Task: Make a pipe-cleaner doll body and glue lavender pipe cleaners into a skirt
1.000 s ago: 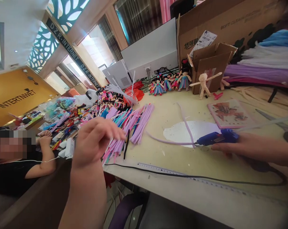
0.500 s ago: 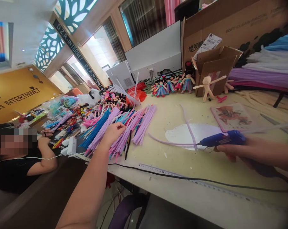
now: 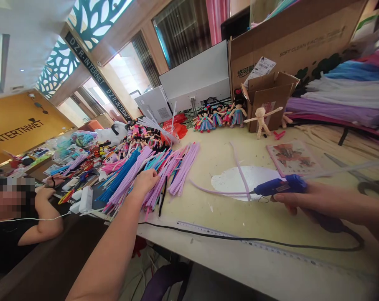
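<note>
My right hand (image 3: 314, 200) grips a blue hot glue gun (image 3: 280, 187), its nozzle pointing left. The nozzle tip lies close to two lilac pipe cleaners (image 3: 240, 170) that meet at a corner on a white patch (image 3: 220, 182) of the table. Over a pile of coloured pipe cleaners (image 3: 184, 169) at the left rests my left hand (image 3: 146, 182), its fingers curled together against the stems. Whether a stem is between these fingertips is hidden. A clear glue stick (image 3: 342, 167) sticks out from the back of the gun.
A ruler (image 3: 208, 230) and the black cord (image 3: 248, 240) run along the front edge. Scissors (image 3: 349, 167), a pink-edged picture card (image 3: 292, 158), a bare beige figure (image 3: 260, 121) and finished dolls (image 3: 206, 121) stand or lie behind. A co-worker (image 3: 41, 219) sits at the left.
My left hand has come down from the air onto the pipe cleaner pile, its fingers curling in. My right hand keeps the glue gun at the corner of the lilac stems. The view has shifted slightly.
</note>
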A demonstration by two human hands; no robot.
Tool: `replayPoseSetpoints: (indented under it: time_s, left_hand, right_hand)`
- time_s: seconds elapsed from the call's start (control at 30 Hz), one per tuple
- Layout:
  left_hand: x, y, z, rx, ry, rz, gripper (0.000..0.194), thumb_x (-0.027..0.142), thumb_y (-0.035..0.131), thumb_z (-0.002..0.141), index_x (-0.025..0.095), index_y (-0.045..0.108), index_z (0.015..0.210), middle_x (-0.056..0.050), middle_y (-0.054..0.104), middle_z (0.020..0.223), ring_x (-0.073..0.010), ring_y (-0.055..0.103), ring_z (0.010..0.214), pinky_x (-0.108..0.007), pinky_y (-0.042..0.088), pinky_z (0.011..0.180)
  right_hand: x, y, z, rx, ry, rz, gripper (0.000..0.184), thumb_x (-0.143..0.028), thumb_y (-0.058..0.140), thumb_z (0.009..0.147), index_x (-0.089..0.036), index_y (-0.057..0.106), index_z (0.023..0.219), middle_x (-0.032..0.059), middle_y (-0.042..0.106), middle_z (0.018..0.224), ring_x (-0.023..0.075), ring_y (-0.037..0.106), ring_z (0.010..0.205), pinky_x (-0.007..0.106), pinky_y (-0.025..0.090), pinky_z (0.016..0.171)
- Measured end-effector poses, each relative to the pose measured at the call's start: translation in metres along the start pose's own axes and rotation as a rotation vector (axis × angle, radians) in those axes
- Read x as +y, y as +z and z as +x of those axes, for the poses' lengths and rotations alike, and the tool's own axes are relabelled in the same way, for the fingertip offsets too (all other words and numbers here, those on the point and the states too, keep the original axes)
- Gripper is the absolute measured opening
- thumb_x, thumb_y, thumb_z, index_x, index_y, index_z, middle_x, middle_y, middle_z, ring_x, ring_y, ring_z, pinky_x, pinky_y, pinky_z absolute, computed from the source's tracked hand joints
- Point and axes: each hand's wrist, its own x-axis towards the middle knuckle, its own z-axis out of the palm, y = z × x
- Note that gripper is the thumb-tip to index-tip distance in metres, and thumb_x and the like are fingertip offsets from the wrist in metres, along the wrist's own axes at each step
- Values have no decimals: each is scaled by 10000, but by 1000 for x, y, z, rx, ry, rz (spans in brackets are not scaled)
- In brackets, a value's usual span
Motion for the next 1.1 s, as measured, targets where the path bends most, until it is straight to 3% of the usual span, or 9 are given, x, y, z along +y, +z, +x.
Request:
replayPoseSetpoints:
  time_s: [0.33, 0.57, 0.67, 0.8, 0.93, 1.1]
  left_hand:
    - [-20, -39, -21, 80, -25, -96, 237, 385, 479, 814, 220, 648, 796, -30, 694, 793, -199, 606, 737, -271, 350, 610]
    - [-30, -59, -47, 133, -12, -280, 265, 447, 522, 807, 217, 649, 841, 11, 663, 756, -171, 578, 693, -266, 365, 627]
    - [-15, -66, -51, 143, 121, -366, 261, 436, 540, 813, 218, 663, 886, 19, 667, 794, -163, 578, 729, -258, 390, 664]
    - [23, -65, -45, 107, 309, -430, 203, 353, 517, 842, 207, 658, 858, 19, 664, 796, -152, 575, 733, -255, 405, 682]
    - [58, -46, -30, 51, 448, -424, 163, 273, 510, 842, 196, 653, 837, 5, 683, 843, -160, 597, 801, -263, 424, 748]
    - [84, -15, -9, -21, 514, -332, 198, 251, 494, 860, 202, 682, 903, -9, 716, 931, -166, 628, 868, -259, 457, 790]
  right_hand:
    - [-1, -1, -4, 12, -10, 20, 478, -639, 509, 810, -176, 577, 709, 3, 519, 540, 134, 508, 501, 274, 384, 501]
    - [3, 1, 0, 7, -27, 71, 487, -656, 523, 793, -177, 580, 720, -6, 517, 511, 128, 498, 461, 269, 385, 472]
    - [3, 2, 2, -3, -38, 99, 484, -660, 581, 748, -179, 584, 696, 7, 553, 559, 125, 511, 472, 263, 397, 467]
    - [2, 1, 1, -5, -68, 148, 471, -648, 641, 714, -180, 602, 675, 28, 595, 627, 140, 541, 508, 260, 416, 463]
    - [4, 1, 1, -17, -87, 112, 515, -685, 593, 749, -175, 604, 676, 31, 587, 611, 128, 519, 479, 251, 403, 442]
    - [11, 5, 6, 29, -100, 105, 574, -730, 572, 732, -160, 612, 671, 67, 628, 683, 132, 529, 499, 258, 405, 441]
